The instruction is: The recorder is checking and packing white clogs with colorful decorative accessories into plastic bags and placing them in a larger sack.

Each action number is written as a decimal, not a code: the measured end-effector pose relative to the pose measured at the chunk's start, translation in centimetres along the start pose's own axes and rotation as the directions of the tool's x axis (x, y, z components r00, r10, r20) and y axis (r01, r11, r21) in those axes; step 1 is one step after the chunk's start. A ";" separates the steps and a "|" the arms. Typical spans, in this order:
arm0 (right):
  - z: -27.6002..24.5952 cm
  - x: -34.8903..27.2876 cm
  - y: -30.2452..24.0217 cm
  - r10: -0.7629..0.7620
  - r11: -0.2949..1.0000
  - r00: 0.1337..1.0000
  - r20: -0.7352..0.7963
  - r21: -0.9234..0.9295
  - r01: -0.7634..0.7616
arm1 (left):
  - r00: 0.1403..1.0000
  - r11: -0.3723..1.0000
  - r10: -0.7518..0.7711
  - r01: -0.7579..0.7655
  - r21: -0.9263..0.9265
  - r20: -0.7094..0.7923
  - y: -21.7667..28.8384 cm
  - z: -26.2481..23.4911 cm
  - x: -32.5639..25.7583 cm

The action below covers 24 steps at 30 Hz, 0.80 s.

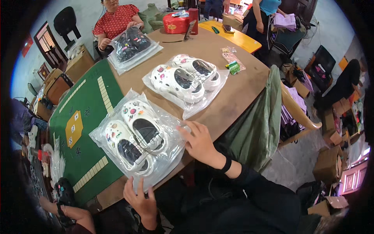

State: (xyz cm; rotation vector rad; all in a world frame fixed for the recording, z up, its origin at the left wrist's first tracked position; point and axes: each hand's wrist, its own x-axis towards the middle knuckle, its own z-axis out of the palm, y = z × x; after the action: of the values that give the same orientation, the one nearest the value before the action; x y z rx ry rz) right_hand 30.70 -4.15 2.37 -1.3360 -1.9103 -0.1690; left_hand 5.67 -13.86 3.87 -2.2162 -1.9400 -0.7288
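Note:
A clear plastic bag (171,158) with a pair of white clogs (134,130) in it lies on the near part of the table. Colourful charms dot the toes of the clogs, and their insides are dark. My left hand (141,199) is at the bag's near edge, open, fingertips spread on the plastic. At the bag's right edge, my right hand (202,144) rests with stretched fingers touching the film; a black band circles its wrist. Just beyond lies a second bagged pair of white clogs (187,78), with dark spots and charms, which neither hand touches.
Across the brown table (241,93), a person in red handles bagged black clogs (130,45). A green game mat (91,101) with rows of tiles covers the left. Farther back are a red case (175,24), a propped phone (189,30) and small packets (233,64). Green cloth (259,128) hangs at right.

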 end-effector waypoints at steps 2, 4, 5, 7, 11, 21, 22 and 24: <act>0.7 -1.1 1.4 0.171 0.985 0.975 0.140 0.008 -0.174 | 0.997 0.995 -0.038 0.031 -0.095 -0.070 -3.8 3.0 -2.9; 0.7 -1.5 1.7 0.185 0.979 0.971 0.152 0.051 -0.195 | 0.986 0.979 -0.087 0.057 -0.197 -0.145 -3.8 3.3 -3.2; 0.7 -1.6 1.7 0.211 0.964 0.961 0.179 0.127 -0.235 | 0.965 0.976 -0.127 0.080 -0.201 -0.231 -3.6 3.5 -3.3; 0.7 -1.9 1.8 0.244 0.939 0.947 0.209 0.193 -0.285 | 0.938 0.972 -0.161 0.098 -0.214 -0.306 -3.2 3.4 -3.2; 0.9 -1.1 1.4 0.378 0.854 0.918 0.122 0.337 -0.397 | 0.877 0.896 -0.421 0.361 -0.260 -0.231 -4.2 2.9 -3.8; 0.5 -0.1 1.5 0.571 0.647 0.817 0.079 0.569 -0.507 | 0.723 0.554 -0.633 0.673 -0.489 0.278 -2.8 1.6 -2.4; 0.4 -0.2 1.9 0.588 0.647 0.806 0.067 0.560 -0.518 | 0.732 0.562 -0.614 0.667 -0.489 0.293 -2.0 1.3 -2.3; 0.2 -0.8 2.6 0.617 0.554 0.757 0.217 0.563 -0.613 | 0.843 0.795 -0.464 0.532 -0.292 0.273 -0.3 0.9 -2.3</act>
State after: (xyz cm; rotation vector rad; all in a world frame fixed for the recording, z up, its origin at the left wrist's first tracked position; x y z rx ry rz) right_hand 32.89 -3.50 0.94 -1.4308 -1.1890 0.7507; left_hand 5.44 -15.57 2.00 -2.0021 -2.7453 -1.0436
